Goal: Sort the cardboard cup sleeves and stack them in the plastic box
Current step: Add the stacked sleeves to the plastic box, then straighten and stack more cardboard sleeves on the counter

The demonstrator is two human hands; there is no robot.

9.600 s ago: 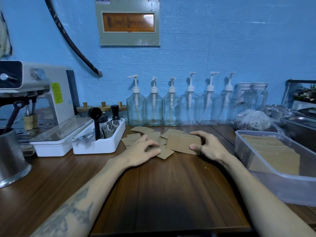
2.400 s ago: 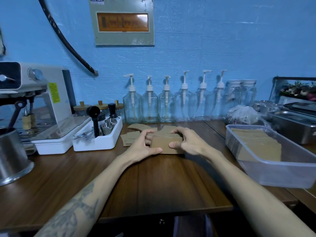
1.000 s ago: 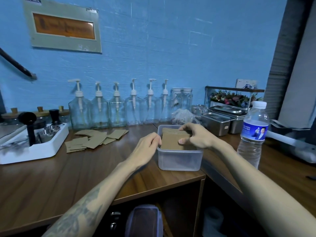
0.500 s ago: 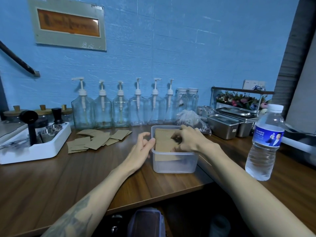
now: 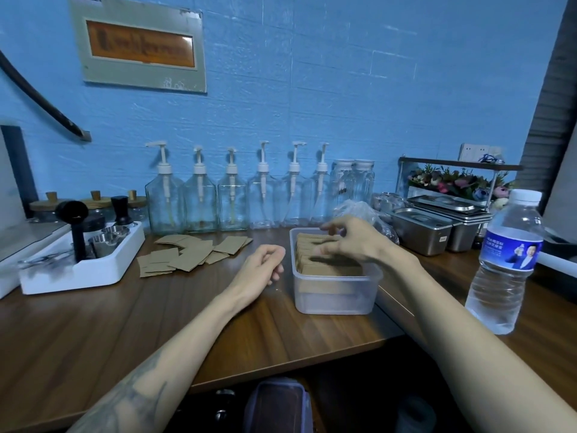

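Note:
A clear plastic box [image 5: 335, 296] stands near the counter's front edge and holds a row of brown cardboard cup sleeves [image 5: 315, 260] stacked on edge. My right hand [image 5: 349, 240] hovers over that stack with fingers spread and relaxed, fingertips at the sleeves' top edges, holding nothing. My left hand [image 5: 263, 267] rests on the wood just left of the box, fingers loosely curled and empty. A loose pile of flat cup sleeves [image 5: 190, 254] lies scattered on the counter further left, in front of the pump bottles.
Several glass pump bottles [image 5: 231, 198] line the blue wall. A white tray of coffee tools [image 5: 78, 270] sits at the left. Steel containers [image 5: 421, 232] and a water bottle [image 5: 507, 264] stand to the right. The counter edge drops off just in front of the box.
My right hand has let go of the sleeves it set into the box and lifted above the stack. My left hand drew back from the box's rim to the counter.

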